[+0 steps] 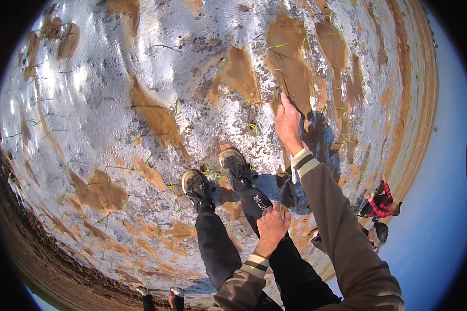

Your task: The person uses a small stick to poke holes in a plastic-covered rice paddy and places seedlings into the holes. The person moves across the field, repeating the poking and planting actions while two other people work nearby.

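My right hand (288,121) reaches over silver plastic mulch film (210,116), index finger extended to the edge of a muddy, wet patch (290,58). The other fingers curl under, so whether they hold anything is hidden. My left hand (273,226) is beside my right leg near the knee, fingers bent inward, its palm out of sight. Thin green seedlings stand in holes in the film; one seedling (253,128) is just left of my right hand. Another seedling (279,45) lies across the brown patch.
My dark shoes (233,163) stand on the film among holes and soil patches. At the right, a person in a red checked shirt (381,206) crouches near another person (379,233). Someone's lower legs (177,301) show at the bottom. Bare soil (43,268) borders the film at lower left.
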